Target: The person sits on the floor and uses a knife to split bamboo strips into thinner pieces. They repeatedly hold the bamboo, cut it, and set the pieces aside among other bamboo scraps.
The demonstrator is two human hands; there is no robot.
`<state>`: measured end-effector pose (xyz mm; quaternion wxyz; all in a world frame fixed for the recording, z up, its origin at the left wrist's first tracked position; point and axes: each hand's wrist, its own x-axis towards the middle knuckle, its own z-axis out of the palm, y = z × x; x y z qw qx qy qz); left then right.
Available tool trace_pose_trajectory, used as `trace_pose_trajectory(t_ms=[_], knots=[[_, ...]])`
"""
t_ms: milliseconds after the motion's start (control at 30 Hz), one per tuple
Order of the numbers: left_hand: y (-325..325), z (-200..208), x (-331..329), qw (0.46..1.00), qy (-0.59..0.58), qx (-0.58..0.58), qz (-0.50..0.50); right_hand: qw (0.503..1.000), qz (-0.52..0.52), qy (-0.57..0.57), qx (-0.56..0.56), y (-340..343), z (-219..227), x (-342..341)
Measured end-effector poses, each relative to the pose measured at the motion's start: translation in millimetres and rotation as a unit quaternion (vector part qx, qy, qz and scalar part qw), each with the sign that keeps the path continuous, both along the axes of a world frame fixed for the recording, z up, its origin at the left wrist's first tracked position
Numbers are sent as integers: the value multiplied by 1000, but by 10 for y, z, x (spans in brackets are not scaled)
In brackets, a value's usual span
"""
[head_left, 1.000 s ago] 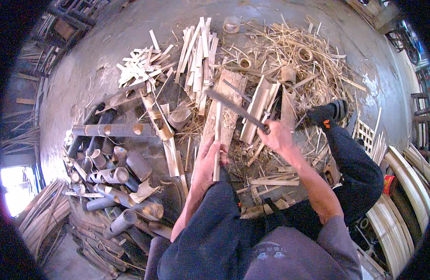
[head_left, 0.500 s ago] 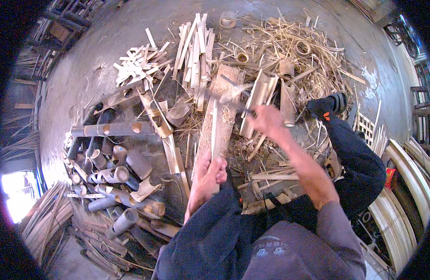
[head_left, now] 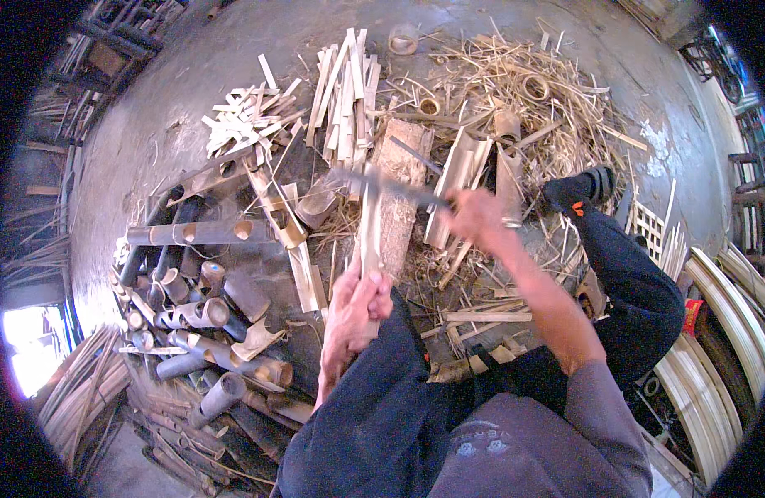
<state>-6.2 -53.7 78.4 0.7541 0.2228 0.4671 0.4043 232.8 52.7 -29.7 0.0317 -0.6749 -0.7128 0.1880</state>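
Observation:
My left hand [head_left: 357, 303] is closed round the near end of a pale bamboo strip [head_left: 371, 224], which points away from me along the left side of a rough wooden block [head_left: 407, 220]. In my right hand [head_left: 475, 217] is the handle of a long knife [head_left: 399, 190]. Its blade, smeared by motion, reaches left over the block and crosses the strip near its far end; whether it touches the strip I cannot tell. A narrow dark metal bar [head_left: 415, 155] lies at an angle on the far part of the block.
Pale cut strips [head_left: 345, 95] and shorter pieces [head_left: 249, 116] lie in piles beyond the block. Bamboo shavings [head_left: 536, 91] heap up at the far right. Split bamboo [head_left: 461, 183] lies right of the block. Bamboo tubes [head_left: 208, 311] crowd the left. My shoe [head_left: 581, 187] rests at right.
My left hand and the bamboo strip have shifted a little to the left, off the middle of the block. The knife blade has moved left with the strip; my right hand has barely moved.

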Motion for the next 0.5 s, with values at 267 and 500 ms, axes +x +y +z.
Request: trace_pose_trajectory(t_ms=[267, 500], knots=[[72, -652, -222, 973, -87, -108, -185, 948, 93, 231, 198, -7, 398, -47], [64, -1116, -42, 964, 146, 220, -37, 972, -37, 230, 26, -243, 165, -461]])
